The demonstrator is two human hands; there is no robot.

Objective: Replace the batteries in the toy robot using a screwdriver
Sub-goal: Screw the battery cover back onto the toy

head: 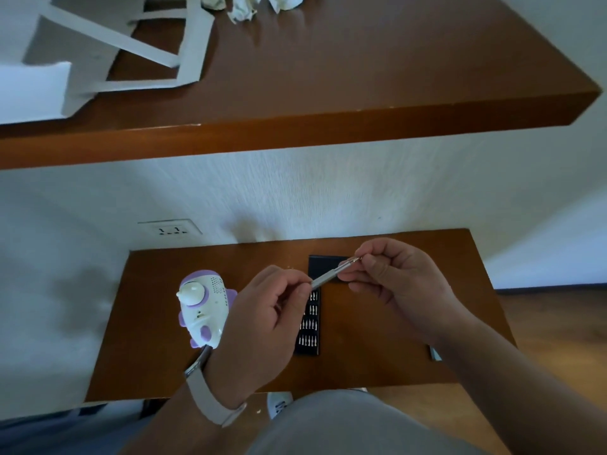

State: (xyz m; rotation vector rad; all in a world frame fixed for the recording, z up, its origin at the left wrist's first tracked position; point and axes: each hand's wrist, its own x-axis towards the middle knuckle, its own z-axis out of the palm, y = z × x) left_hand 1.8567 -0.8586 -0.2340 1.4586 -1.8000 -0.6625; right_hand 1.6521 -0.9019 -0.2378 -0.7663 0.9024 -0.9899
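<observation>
An open black case [307, 351] on the bench [377, 356] holds rows of small metal bits [310, 339]. Above it, the left hand [262, 323] pinches the screwdriver [328, 278] by its handle while the right hand [397, 284] pinches its tip. The toy robot [205, 307] sits left of the case.

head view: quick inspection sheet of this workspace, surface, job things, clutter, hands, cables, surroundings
surface: brown wooden table, against a white wall
job's things: toy robot on the table's left; bit case open at centre; screwdriver held above it
clutter: crumpled paper and a white frame on the shelf above
grippers: left hand grips the screwdriver's handle; right hand pinches its tip end
cables: nothing seen
surroundings: wall socket behind the table; wooden floor at right
</observation>
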